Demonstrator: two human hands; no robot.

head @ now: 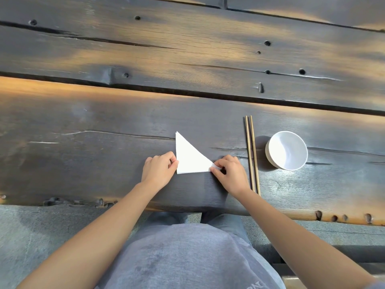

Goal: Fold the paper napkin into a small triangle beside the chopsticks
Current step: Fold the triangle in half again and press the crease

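1. We're over the dark plank table (83, 122), and the paper napkin (188, 158) lies flat near the table's near edge, already a white triangle with one point aimed at the far edge.
2. Our left hand (159, 170) sits at the napkin's near-left corner, fingertips curled and pressed against the paper's edge; whether it pinches or only pins, we cannot tell.
3. Our right hand (230, 174) is at the near-right tip, thumb and forefinger nipping that point, which looks slightly lifted off the wood.
4. The key relation: the triangle's near side runs left to right between our two hands, parallel to the near edge, with the tall straight side standing at the left hand's fingers.
5. The chopsticks (252, 153) lie just right of our right hand, pointing from near edge to far, so that hand is the nearer one to them; the white bowl (286, 150) sits beyond them to the right.
6. Our guess: the right tip swings over toward the left corner, halving the triangle.
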